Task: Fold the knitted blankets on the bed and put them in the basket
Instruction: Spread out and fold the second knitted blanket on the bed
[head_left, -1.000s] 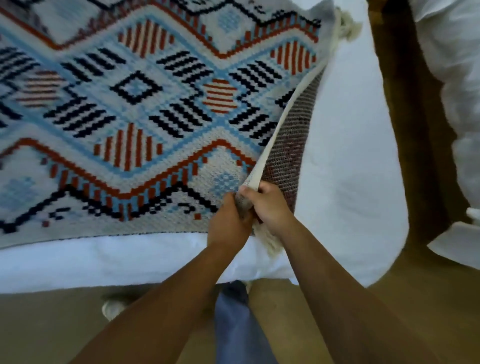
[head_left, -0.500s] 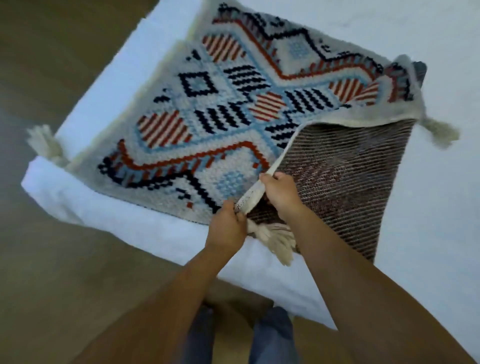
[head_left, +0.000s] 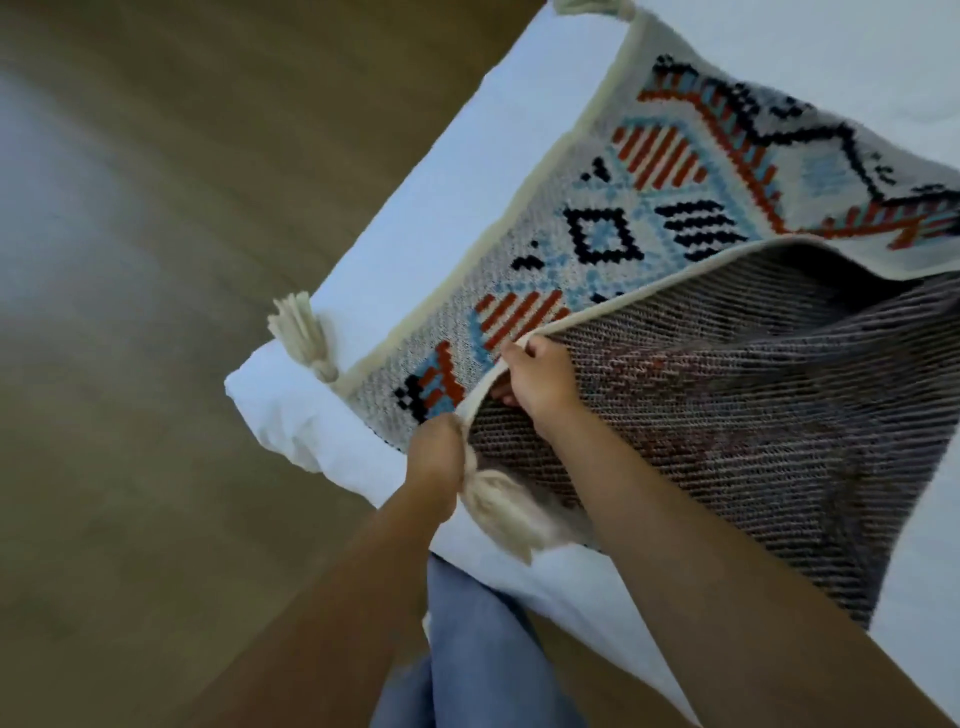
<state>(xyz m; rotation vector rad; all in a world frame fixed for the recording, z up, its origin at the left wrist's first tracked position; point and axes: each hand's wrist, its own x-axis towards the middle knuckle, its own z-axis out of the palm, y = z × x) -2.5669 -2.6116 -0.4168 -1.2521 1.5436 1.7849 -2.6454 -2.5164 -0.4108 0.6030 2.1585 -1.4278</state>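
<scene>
Both hands are on the blanket now: the left hand pinches the near corner by its tassel, and the right hand grips the cream edge just beyond, turning the dark underside up. The blanket lies on the bed, the fold barely begun. No basket in sight, so most of the job remains.

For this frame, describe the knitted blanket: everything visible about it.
The knitted blanket lies on the white bed, partly folded. Its face is pale with red, black and light-blue geometric patterns and a cream border; the turned-over flap shows a dark striped underside. Cream tassels hang at the corners. The left hand grips the near corner by a tassel, and the right hand pinches the flap's edge just beyond it.
</scene>
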